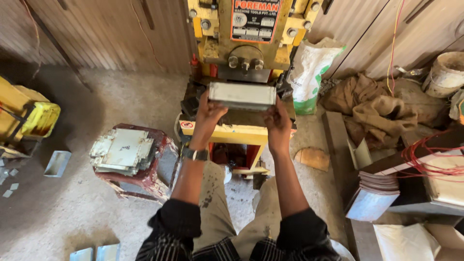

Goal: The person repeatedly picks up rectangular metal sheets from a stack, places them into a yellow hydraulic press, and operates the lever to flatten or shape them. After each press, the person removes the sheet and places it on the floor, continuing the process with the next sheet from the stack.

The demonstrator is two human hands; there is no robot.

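Item: bent sheet-metal tray [242, 95], grey, rectangular. I see it held level at the bed of the yellow press machine [244, 34]. My left hand [209, 113] has its fingers pinching the tray's left end; my right hand [276, 117] has its fingers pinching the right end. A stack of flat metal blanks [122, 151] lies on a red stool [159, 166] to my left.

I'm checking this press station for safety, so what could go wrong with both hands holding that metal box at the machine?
1. Both the left hand and right hand grip the metal box just under the yellow press; fingers could get pinched.
2. Bare hands on sheet-metal edges may get cut.
3. The uneven stack of metal plates on the red stool might slide off.
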